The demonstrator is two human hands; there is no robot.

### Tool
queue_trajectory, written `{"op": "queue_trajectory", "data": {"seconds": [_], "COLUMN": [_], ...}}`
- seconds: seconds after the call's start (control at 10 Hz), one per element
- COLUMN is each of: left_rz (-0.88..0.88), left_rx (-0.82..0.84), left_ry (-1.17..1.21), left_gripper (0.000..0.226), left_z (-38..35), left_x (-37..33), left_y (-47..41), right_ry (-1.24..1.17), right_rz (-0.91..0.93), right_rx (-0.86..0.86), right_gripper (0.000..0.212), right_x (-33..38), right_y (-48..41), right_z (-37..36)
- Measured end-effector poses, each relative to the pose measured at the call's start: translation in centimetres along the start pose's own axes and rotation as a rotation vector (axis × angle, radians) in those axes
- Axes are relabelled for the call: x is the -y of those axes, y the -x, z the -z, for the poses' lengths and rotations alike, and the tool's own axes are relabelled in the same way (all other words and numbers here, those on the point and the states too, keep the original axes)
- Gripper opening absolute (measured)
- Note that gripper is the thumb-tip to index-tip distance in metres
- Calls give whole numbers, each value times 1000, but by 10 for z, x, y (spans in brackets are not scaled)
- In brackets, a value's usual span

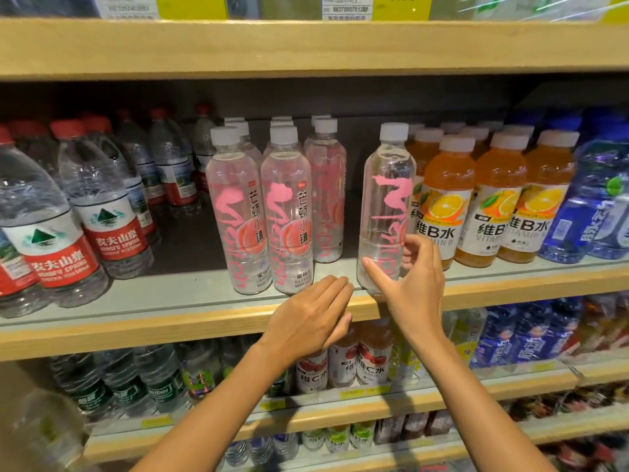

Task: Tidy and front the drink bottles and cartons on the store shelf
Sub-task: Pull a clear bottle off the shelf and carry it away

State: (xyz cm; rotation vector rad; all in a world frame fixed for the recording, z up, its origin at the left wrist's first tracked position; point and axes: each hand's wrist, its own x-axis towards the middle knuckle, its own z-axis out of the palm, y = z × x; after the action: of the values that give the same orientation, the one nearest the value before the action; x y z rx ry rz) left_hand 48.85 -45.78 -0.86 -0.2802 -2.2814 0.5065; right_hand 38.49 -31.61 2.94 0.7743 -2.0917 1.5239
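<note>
Pink-script bottle (388, 199): clear and white-capped, it stands upright at the very front of the middle shelf (170, 291). Its foot is at the wooden lip (136, 330) and partly behind my right hand (412, 287), so I cannot tell whether it rests on the deck or sits a little off it.

The shelf is a grey deck edged in pale wood, one of several tiers of drinks. The board above carries yellow-and-white price tags (374, 6), and the back of the shelf lies in shadow.

My right hand grips the bottle low down, thumb (369, 265) on its front-left and curled fingers (420, 245) round its right side. My left hand (306, 318) is open and holds nothing. Its fingers are straight and together, with their tips over the shelf lip just left of the bottle's foot; I cannot tell if they touch the wood.

Left of that hand, two matching bottles (235, 212) stand side by side at the front, labels facing out. A third bottle (326, 199) stands set back, with a gap between it and mine.

Just beside my bottle on the right runs a row of orange vitamin drinks (446, 199), then blue bottles (585, 206). Red-labelled water bottles (102, 216) fill the far left. On the tier below, under my wrists, stand red-and-white vitamin drinks (372, 359).
</note>
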Motion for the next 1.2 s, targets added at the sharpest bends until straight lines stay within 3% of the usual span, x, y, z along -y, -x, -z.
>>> {"op": "queue_trajectory", "data": {"seconds": [0.3, 0.6, 0.8, 0.9, 1.0, 1.2], "left_rz": [-1, -17, -27, -31, -23, -7], "left_rx": [-66, -77, -73, -79, -81, -80], "left_ry": [-77, -99, -109, -114, -112, -81], "left_gripper": [40, 39, 40, 40, 41, 39], "left_z": [-4, -5, -5, -5, -5, -3], "left_x": [-1, -1, -1, -1, -1, -2], "left_y": [-1, 1, 2, 2, 1, 0], "right_ry": [303, 464, 457, 419, 154, -95], "right_rz": [-47, -139, -184, -126, -72, -105], "right_rx": [39, 123, 139, 35, 33, 296], "right_gripper": [50, 18, 24, 33, 39, 41], "right_x": [4, -1, -2, 0, 7, 22], "right_y": [-30, -60, -62, -50, -42, -45], "right_z": [-30, -57, -59, -51, -49, -67]}}
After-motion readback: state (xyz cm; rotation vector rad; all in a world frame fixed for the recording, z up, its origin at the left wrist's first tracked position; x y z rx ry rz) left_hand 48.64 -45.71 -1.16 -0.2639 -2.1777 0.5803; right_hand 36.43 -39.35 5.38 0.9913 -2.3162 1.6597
